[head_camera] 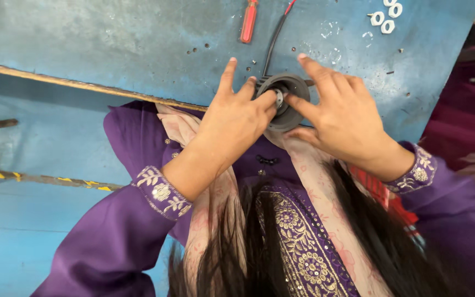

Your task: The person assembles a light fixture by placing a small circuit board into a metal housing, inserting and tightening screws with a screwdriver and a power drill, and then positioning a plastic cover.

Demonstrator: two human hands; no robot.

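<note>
A round dark grey part (pixel 297 89) with a hollow centre lies at the near edge of the blue workbench (pixel 111 44). My left hand (pixel 236 118) rests on its left side, fingertips pinching a small metal piece (pixel 279 99) at the centre. My right hand (pixel 341 116) covers the right side, thumb and forefinger meeting the same small piece. A black and red wire (pixel 276 36) runs from the part toward the bench's far side.
A red-handled screwdriver (pixel 248 21) lies on the bench beyond the part. A few small white rings (pixel 387 16) sit at the far right. Small screws and holes dot the surface. Purple cloth (pixel 468 104) lies at the right. The blue floor (pixel 39 165) shows at the left.
</note>
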